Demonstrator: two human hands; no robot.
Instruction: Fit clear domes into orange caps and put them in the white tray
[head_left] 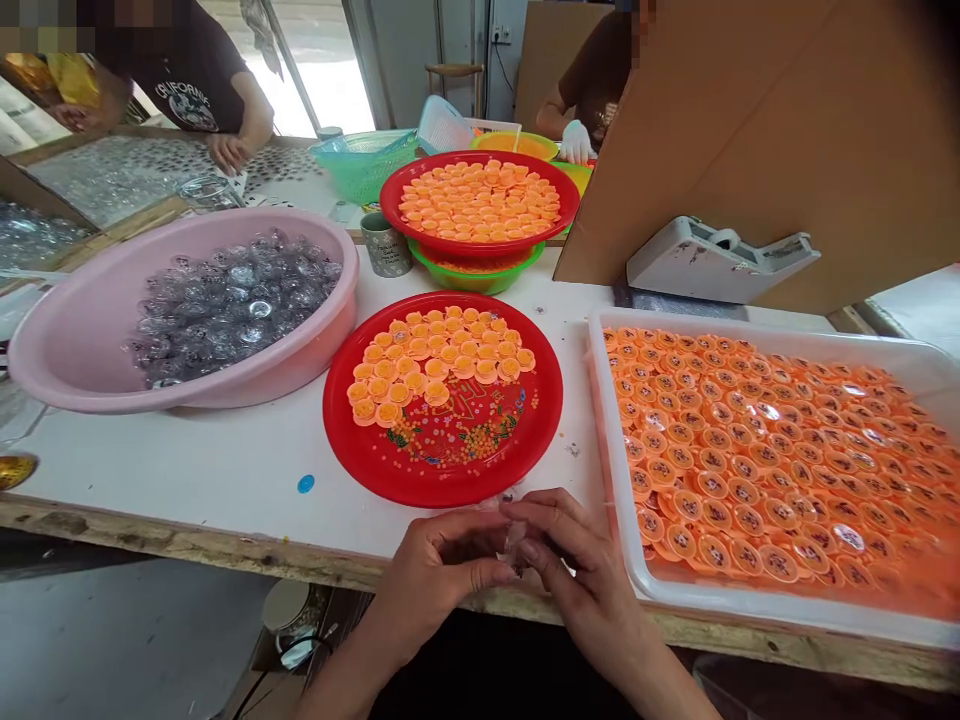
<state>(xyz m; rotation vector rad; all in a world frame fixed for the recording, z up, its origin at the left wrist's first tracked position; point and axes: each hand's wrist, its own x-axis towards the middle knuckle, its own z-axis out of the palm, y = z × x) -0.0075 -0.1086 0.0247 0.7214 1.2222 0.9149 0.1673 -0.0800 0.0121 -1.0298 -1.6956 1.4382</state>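
My left hand [442, 575] and my right hand [574, 565] meet at the table's near edge, fingers pinched together around a small clear plastic piece [517, 545]. Just beyond them lies a red plate [442, 470] with several orange filled cups [431, 365] laid in rows on its far half. A white tray [622, 500] at the right is packed with several capped orange pieces [765, 450]. A pink basin [82, 340] at the left holds a heap of clear plastic caps [232, 305].
A second red plate [480, 240] of orange pieces sits on a green bowl behind, beside a small grey cup [386, 243]. A tape dispenser [712, 258] stands under a leaning cardboard sheet [772, 130]. Two other people work at the far side. A blue dot [305, 484] lies on the table.
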